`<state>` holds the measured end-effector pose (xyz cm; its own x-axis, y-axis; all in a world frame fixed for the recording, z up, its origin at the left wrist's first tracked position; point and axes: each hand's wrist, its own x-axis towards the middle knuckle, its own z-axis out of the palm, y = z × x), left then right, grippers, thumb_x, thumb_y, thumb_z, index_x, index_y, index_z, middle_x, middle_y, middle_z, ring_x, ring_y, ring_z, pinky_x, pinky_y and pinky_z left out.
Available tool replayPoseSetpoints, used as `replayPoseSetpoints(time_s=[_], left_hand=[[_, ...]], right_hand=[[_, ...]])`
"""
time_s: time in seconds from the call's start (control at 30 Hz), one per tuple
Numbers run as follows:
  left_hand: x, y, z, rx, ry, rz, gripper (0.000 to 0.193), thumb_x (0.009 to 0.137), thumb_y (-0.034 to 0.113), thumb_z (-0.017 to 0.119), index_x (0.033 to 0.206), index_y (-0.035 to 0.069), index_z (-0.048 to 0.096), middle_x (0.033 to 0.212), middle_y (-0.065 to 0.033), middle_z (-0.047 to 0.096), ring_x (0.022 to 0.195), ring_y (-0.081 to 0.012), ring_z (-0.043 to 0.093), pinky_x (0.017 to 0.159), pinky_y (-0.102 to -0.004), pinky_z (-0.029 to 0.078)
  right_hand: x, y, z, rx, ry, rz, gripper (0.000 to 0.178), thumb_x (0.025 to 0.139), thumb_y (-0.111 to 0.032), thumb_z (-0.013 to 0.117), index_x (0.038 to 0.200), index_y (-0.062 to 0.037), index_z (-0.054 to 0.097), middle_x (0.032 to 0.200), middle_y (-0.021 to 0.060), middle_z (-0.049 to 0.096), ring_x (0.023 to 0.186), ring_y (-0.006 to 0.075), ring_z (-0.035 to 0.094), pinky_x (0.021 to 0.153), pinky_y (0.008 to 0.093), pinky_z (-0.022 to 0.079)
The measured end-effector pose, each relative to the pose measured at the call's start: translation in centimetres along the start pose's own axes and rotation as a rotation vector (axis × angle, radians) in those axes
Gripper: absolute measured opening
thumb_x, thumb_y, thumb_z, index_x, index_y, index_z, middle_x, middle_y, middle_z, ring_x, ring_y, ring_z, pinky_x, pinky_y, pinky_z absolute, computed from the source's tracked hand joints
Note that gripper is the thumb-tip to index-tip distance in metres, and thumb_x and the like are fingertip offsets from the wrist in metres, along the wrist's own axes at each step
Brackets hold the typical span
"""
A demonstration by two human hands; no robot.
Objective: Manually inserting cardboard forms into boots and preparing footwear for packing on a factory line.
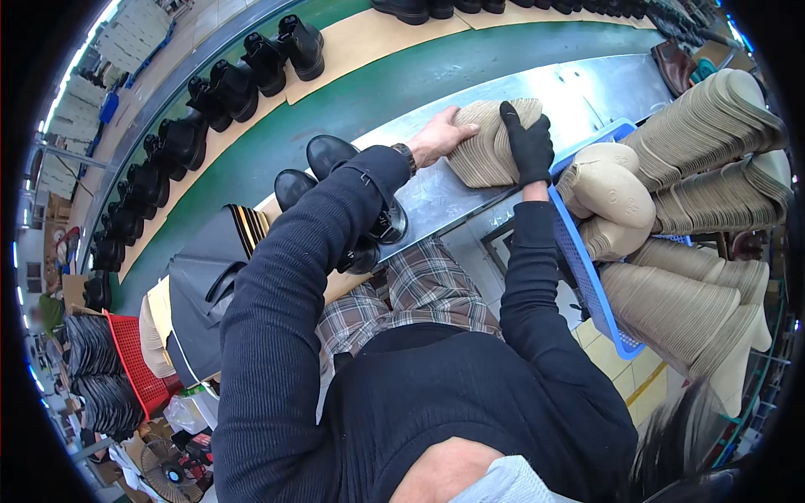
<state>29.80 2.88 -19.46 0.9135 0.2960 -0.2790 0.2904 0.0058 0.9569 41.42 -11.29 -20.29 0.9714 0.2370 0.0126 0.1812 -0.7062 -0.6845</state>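
Between my two hands is a thick stack of beige insoles, edges fanned in layers, over the metal worktop. My bare left hand, with a watch at the wrist, grips the stack's left side, thumb on top. On the other side my black-gloved right hand is closed round it, thumb lying over the upper face. Two glossy black shoes stand left of the stack, partly behind my left sleeve. Another black shoe shows between that sleeve and the worktop's edge.
To my right a blue plastic basket is piled with more insole stacks. Black boots line the green conveyor on brown paper. At left are dark sheets and a red basket. Brown shoes sit far right.
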Motion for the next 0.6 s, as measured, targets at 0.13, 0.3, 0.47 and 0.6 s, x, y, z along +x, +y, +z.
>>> replayPoseSetpoints(time_s=[0.13, 0.3, 0.47, 0.6], left_hand=[[-0.7, 1.0, 0.2, 0.564, 0.075, -0.031, 0.073, 0.089, 0.044, 0.054, 0.136, -0.004, 0.023, 0.123, -0.0293, 0.048, 0.114, -0.0364, 0.051, 0.092, -0.0445, 0.045], [-4.2, 4.9, -4.0, 0.792, 0.095, 0.225, 0.064, 0.082, 0.053, 0.057, 0.106, -0.006, 0.06, 0.1, -0.0285, 0.062, 0.097, -0.0384, 0.061, 0.085, -0.0443, 0.048], [-19.7, 9.4, -8.4, 0.771, 0.371, 0.599, 0.056, 0.087, 0.046, 0.057, 0.117, -0.001, 0.057, 0.112, -0.0219, 0.058, 0.108, -0.0354, 0.054, 0.094, -0.0385, 0.043], [-34.6, 7.0, -16.2, 0.953, 1.081, 0.729, 0.026, 0.081, 0.022, 0.069, 0.102, 0.007, 0.068, 0.098, -0.0121, 0.066, 0.091, -0.0239, 0.063, 0.08, -0.0319, 0.049]], right_hand=[[-0.6, -1.5, 1.0, -0.087, 0.165, -0.016, 0.105, 0.067, -0.073, 0.061, 0.134, 0.0042, 0.034, 0.123, 0.0294, 0.05, 0.11, 0.0427, 0.053, 0.092, 0.0473, 0.042], [0.0, -0.1, 2.8, -0.03, 0.316, -0.251, 0.097, 0.067, -0.068, 0.066, 0.13, 0.0023, 0.044, 0.122, 0.0249, 0.054, 0.11, 0.0382, 0.054, 0.093, 0.0424, 0.043], [-4.4, -3.8, -0.5, 0.288, 0.121, -0.496, 0.062, 0.083, -0.035, 0.069, 0.13, -0.0016, 0.047, 0.126, 0.0152, 0.054, 0.114, 0.0292, 0.051, 0.096, 0.0373, 0.04], [-10.9, -10.1, -2.1, 0.612, -0.2, -0.664, 0.041, 0.09, -0.009, 0.058, 0.128, 0.0001, 0.05, 0.124, 0.0132, 0.055, 0.112, 0.0216, 0.051, 0.094, 0.0299, 0.041]])
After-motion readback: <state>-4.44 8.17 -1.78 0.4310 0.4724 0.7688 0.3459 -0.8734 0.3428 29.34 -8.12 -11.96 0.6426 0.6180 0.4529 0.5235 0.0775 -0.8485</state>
